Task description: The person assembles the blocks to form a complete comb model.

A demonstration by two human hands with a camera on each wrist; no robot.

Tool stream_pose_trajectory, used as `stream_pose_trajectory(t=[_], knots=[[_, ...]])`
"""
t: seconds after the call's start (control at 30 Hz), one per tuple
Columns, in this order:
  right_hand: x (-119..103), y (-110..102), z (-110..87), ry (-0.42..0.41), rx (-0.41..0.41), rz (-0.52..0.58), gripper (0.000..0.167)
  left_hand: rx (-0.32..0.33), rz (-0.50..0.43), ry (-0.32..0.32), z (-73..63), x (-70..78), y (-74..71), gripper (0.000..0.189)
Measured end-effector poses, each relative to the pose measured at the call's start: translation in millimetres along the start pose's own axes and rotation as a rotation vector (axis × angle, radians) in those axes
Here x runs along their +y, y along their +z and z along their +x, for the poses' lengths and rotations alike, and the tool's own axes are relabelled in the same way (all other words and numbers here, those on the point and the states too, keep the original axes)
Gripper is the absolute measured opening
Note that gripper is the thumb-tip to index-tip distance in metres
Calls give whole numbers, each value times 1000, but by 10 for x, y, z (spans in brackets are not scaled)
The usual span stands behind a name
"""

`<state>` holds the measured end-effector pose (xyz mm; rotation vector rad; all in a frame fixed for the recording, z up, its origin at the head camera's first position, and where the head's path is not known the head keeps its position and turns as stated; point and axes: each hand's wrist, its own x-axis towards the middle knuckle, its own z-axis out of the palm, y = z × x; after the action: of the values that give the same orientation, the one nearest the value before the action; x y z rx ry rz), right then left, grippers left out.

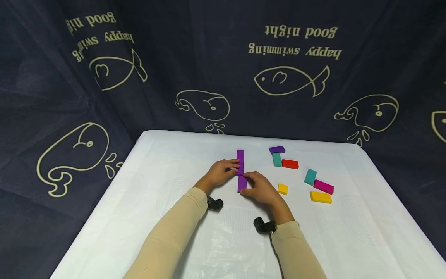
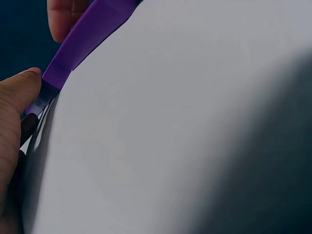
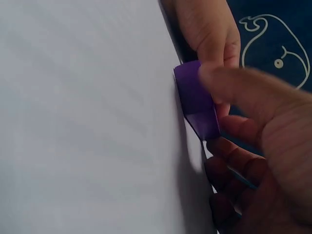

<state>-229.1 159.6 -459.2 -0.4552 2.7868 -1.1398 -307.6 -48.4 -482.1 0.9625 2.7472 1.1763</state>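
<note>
Two long purple blocks lie end to end in a line on the white table in the head view, the far block (image 1: 241, 155) and the near block (image 1: 242, 183). My left hand (image 1: 220, 172) holds the far block from the left, fingers over its side and thumb near the meeting ends. From the right, my right hand (image 1: 263, 189) pinches the near block, with its thumb by the near end and a finger by the join. In the right wrist view the thumb lies against a purple block (image 3: 192, 90). A purple block (image 2: 92, 31) also shows in the left wrist view.
Right of the hands on the white table (image 1: 146, 170) lie a small yellow block (image 1: 283, 189), a longer yellow block (image 1: 321, 197), a magenta block (image 1: 323, 186), teal blocks (image 1: 310, 176), a red block (image 1: 290, 164) and another purple block (image 1: 277, 149). A dark printed cloth (image 1: 209, 46) hangs behind.
</note>
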Motion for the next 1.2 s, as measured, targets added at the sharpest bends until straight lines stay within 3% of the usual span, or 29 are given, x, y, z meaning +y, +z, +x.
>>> stream_pose_trajectory(t=[0.13,0.27,0.43,0.73,1.2], knots=[[11,-20,-24,26,17,38,52,5,4,18,3,9,3,29],[35,-17,-24,-4,12,64,45,16,-7,35,-1,10,3,29],[38,17,-2,-41,7,51,45,14,-17,41,-3,-1,3,29],[3,52,27,12,25,38,46,19,3,53,0,-24,4,29],[-23,61,35,23,36,40,47,10,-8,45,5,-33,-2,30]])
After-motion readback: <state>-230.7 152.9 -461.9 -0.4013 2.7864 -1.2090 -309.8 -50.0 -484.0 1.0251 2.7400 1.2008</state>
